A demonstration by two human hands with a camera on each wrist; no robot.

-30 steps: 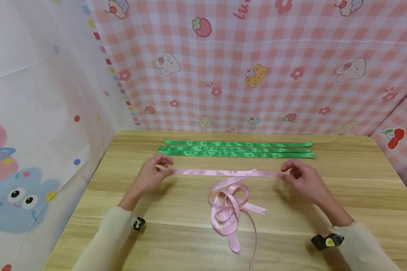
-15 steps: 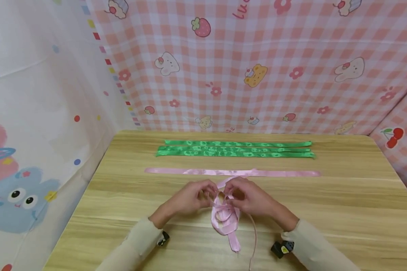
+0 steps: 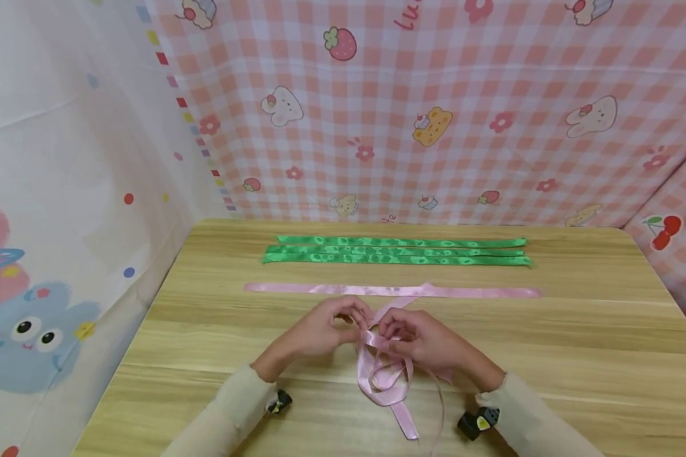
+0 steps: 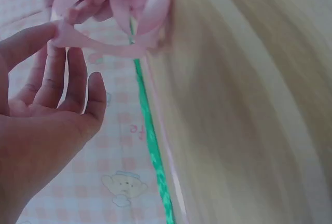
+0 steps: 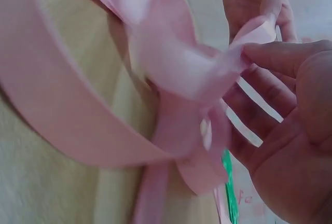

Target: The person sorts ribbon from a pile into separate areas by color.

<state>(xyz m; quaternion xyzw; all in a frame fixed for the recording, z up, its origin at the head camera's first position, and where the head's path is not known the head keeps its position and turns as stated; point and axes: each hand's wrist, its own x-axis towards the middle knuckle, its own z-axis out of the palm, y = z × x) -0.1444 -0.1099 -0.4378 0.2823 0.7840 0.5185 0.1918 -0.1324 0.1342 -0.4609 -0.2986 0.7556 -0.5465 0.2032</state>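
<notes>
A tangled pink ribbon [image 3: 384, 397] lies in loops near the middle of the table, its upper loops raised between both hands. My left hand [image 3: 328, 327] pinches a loop of it between thumb and fingertips, which the left wrist view shows at the pink loop [image 4: 78, 37]. Close beside it, my right hand [image 3: 425, 339] pinches another part of the ribbon; in the right wrist view the ribbon [image 5: 181, 73] runs from thumb and forefinger into wide curls. Just beyond the hands, a straight pink strip [image 3: 297, 289] lies flat across the table.
Several green ribbons [image 3: 394, 251] lie side by side at the back of the wooden table [image 3: 594, 330]. Behind it hangs a pink checked cloth [image 3: 463, 76], and a white printed cloth [image 3: 80, 158] hangs at the left.
Both hands have let go of the straight pink strip's ends and come together at the tangled ribbon. Its loops have since been lifted, and its lower tail has shifted slightly right.
</notes>
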